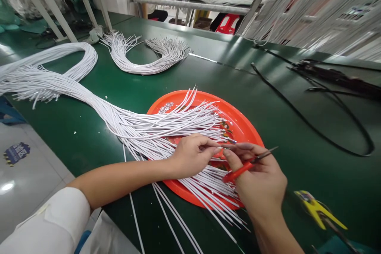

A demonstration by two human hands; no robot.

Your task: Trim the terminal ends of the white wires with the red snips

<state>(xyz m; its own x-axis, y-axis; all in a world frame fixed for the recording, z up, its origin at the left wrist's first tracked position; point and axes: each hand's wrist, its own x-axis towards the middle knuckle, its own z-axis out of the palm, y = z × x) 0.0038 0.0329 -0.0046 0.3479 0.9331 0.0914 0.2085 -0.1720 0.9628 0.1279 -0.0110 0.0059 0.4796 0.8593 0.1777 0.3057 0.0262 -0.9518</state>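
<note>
My left hand (195, 154) pinches the end of a white wire between thumb and forefinger, over an orange-red tray (250, 127). Its fingertips meet those of my right hand (258, 178), which also closes on something tiny at the wire's end. Tucked in my right palm is a pair of small red-handled scissors (238, 172), blades pointing right. A thick bundle of white wires (125, 123) crosses the table from the left, its stripped or tipped ends fanned over the tray. Small silvery bits (166, 108) lie inside the tray's far left part.
The green table (214, 69) carries a curved white wire bundle (145, 67) at the back. A yellow-handled tool (320, 208) lies at right, with black cables (327, 139) behind it. Metal rails, hanging wires and seated people are beyond the table.
</note>
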